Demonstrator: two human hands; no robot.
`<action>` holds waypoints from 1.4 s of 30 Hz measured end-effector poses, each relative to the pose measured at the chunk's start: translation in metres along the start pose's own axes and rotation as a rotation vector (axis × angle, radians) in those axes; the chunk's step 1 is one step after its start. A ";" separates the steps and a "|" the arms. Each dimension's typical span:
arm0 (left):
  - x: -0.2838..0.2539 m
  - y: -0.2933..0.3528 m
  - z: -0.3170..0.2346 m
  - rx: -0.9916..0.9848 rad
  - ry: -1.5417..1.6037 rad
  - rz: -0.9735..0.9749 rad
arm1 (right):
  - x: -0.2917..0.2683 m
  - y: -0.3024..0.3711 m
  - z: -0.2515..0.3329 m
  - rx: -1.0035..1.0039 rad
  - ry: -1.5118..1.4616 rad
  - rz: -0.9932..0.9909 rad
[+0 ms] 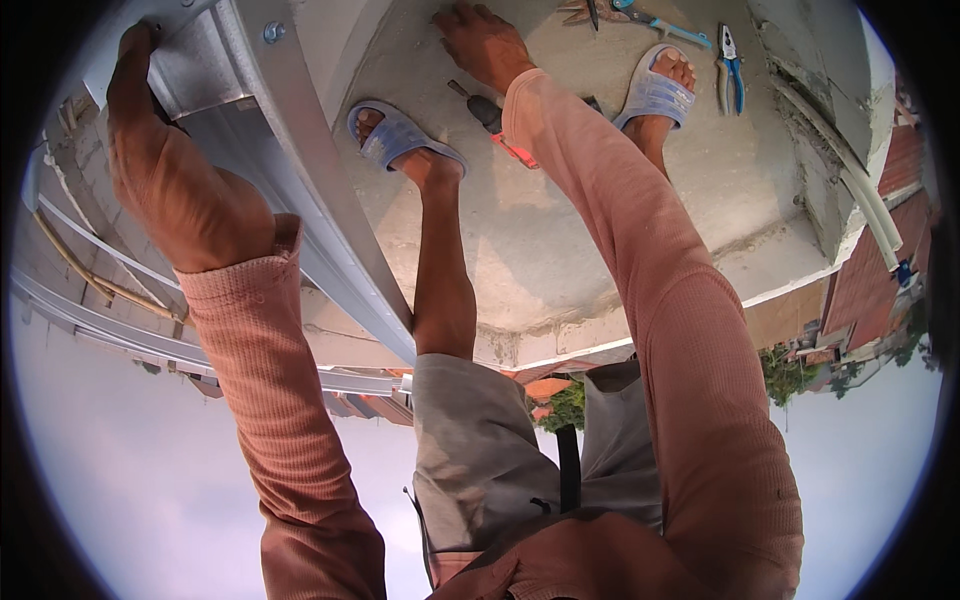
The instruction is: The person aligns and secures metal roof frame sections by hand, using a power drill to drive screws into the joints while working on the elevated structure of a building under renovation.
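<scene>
My left hand (pixel 185 185) is closed around the outer edge of a silvery metal channel (pixel 200 75) at the upper left; part of its fingers is hidden behind the metal. My right hand (pixel 485 45) reaches far forward, fingers apart, over the concrete floor (pixel 540 240), and nothing shows in it. Below that hand lies a red and black power tool (pixel 487 112), which looks like a drill, partly covered by my right forearm. A long metal beam (pixel 300 140) with a bolt (pixel 274 32) in it slants down beside my left hand.
Blue-handled pliers (pixel 731 75) lie right of my sandalled foot (pixel 660 85). Blue-handled snips (pixel 660 25) rest at the top. Pale conduit pipes (pixel 860 190) run along the right ledge. Beyond the slab's edge (pixel 560 355) are rooftops, trees and sky.
</scene>
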State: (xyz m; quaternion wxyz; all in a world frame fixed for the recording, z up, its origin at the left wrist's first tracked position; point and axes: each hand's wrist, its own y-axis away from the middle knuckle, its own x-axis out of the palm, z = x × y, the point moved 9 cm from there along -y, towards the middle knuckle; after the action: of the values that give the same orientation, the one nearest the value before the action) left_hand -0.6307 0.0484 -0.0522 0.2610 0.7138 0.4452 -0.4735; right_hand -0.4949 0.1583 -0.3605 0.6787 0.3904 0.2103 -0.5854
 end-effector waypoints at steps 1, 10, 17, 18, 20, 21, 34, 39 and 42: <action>0.001 -0.002 -0.011 0.061 -0.094 0.006 | 0.011 -0.012 -0.005 -0.001 0.001 0.003; -0.003 0.000 -0.020 0.072 -0.145 -0.039 | 0.046 -0.015 -0.003 0.121 -0.152 0.405; 0.002 -0.001 -0.026 0.215 -0.177 -0.041 | 0.100 0.034 -0.024 0.352 -0.217 0.737; 0.003 -0.001 -0.025 0.206 -0.177 -0.050 | 0.095 0.034 -0.027 0.424 -0.275 0.639; 0.002 -0.001 -0.024 0.195 -0.177 -0.057 | 0.098 0.039 -0.029 0.482 -0.318 0.645; 0.002 -0.002 -0.025 0.189 -0.209 -0.037 | 0.097 0.041 -0.031 0.539 -0.359 0.646; 0.008 0.007 0.029 -0.660 0.817 -0.221 | 0.056 0.090 -0.113 0.924 -0.701 0.260; 0.002 0.012 0.045 -0.787 1.156 -0.281 | 0.053 0.116 -0.133 0.774 -0.743 0.364; -0.001 0.024 0.051 -0.878 1.161 -0.347 | 0.045 0.127 -0.142 0.785 -0.749 0.377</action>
State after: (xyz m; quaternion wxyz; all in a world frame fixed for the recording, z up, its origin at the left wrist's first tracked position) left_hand -0.6328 -0.0035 -0.0738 0.1668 0.5988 0.7655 0.1663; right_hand -0.3382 0.2418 -0.4439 0.6039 0.4096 -0.3509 -0.5869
